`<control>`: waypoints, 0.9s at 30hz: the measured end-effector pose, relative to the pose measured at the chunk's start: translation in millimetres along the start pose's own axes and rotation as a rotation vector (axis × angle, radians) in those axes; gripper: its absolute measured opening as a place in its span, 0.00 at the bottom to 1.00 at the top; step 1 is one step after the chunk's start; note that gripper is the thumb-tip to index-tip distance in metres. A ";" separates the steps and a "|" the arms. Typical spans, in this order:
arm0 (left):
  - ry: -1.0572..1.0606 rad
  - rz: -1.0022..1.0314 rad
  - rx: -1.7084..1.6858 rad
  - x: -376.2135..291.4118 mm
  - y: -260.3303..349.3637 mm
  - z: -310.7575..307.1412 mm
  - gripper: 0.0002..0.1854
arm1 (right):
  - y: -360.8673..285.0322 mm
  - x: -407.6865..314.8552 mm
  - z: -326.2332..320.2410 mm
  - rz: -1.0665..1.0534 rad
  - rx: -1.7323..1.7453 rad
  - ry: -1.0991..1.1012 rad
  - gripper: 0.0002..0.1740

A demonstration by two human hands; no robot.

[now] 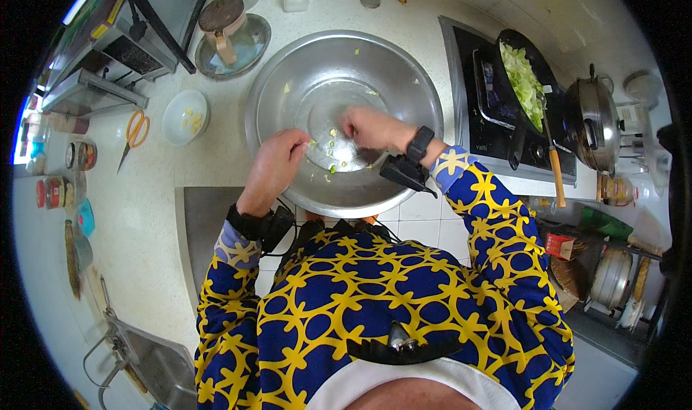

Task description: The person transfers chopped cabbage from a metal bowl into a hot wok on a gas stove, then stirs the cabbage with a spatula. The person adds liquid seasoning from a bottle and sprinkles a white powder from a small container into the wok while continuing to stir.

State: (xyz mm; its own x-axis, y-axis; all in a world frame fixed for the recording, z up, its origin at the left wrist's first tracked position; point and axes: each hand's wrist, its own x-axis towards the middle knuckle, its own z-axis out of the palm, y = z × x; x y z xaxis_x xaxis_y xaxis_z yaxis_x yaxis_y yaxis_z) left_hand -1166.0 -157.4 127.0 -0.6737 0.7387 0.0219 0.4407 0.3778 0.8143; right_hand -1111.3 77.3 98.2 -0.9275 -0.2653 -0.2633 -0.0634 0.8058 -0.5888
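Observation:
A large stainless steel basin (346,42) stands before me near the counter's front edge. Small green and pale vegetable scraps (332,168) cling to its floor and walls. My left hand (275,167) is over the basin's near left rim, thumb and forefinger pinching a small vegetable scrap (312,142). My right hand (373,129) reaches over the middle of the basin with its fingers curled. Motion blurs those fingertips, so whether they hold a scrap cannot be seen.
Right of the basin, a wok (505,37) of chopped cabbage (521,80) sits on a gas stove (481,134), with a wooden-handled spatula (556,177) in it. A lidded pot (594,123) stands beyond. On the left are a white bowl (172,107) with garlic cloves and orange-handled scissors (135,131).

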 end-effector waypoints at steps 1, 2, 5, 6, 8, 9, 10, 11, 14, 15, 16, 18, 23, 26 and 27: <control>0.002 0.011 0.009 -0.3 -0.7 0.1 0.07 | -0.4 4.1 -1.5 0.022 0.004 0.032 0.08; 0.004 0.024 0.019 0.8 -1.6 0.7 0.07 | -0.1 9.0 -2.2 0.003 0.027 0.093 0.08; 0.017 0.023 0.007 2.5 -4.3 2.5 0.07 | -0.8 22.5 8.1 -0.056 -0.060 0.168 0.12; 0.028 0.033 -0.007 3.0 -5.6 2.5 0.07 | -2.5 26.5 15.6 -0.075 -0.066 0.187 0.11; 0.030 0.021 0.013 3.8 -6.7 2.9 0.07 | -4.6 31.9 25.0 -0.084 -0.039 0.139 0.08; 0.030 0.017 0.024 4.1 -6.8 2.8 0.07 | -5.9 33.2 27.5 -0.147 -0.074 0.131 0.08; 0.045 0.024 0.003 4.0 -6.2 2.7 0.07 | -7.8 32.8 28.8 -0.157 -0.127 0.094 0.08; 0.054 0.027 -0.017 3.6 -4.9 2.8 0.06 | -9.7 31.7 27.8 -0.148 -0.188 0.047 0.08; 0.058 -0.045 -0.100 2.3 3.5 2.3 0.05 | -19.7 25.2 17.2 -0.064 -0.157 -0.003 0.05; 0.055 -0.084 -0.131 2.1 7.8 1.4 0.05 | -24.1 22.0 12.4 -0.023 -0.122 -0.026 0.05; 0.041 -0.100 -0.184 1.9 12.8 0.8 0.05 | -28.8 16.7 8.5 0.044 0.192 -0.014 0.05; 0.010 -0.134 -0.287 1.2 24.6 -0.3 0.04 | -38.8 3.6 2.7 0.161 0.815 0.020 0.05; 0.036 -0.194 -0.655 3.2 61.8 11.0 0.05 | -56.2 -28.5 -3.0 0.125 1.752 -0.077 0.09; 0.052 -0.165 -0.501 3.5 80.3 14.4 0.05 | -61.9 -42.5 -0.8 0.058 1.986 -0.076 0.12; 0.052 -0.130 -0.401 5.1 85.8 16.6 0.05 | -62.0 -46.4 -1.2 0.080 2.006 -0.061 0.12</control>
State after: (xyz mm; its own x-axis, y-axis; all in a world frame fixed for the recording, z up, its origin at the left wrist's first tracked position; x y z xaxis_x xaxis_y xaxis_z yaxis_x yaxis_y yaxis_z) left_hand -1121.8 -111.9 187.3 -0.7423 0.6660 -0.0745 0.0916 0.2109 0.9732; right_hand -1064.8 40.3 147.8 -0.8928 -0.3146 -0.3224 0.4329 -0.7972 -0.4208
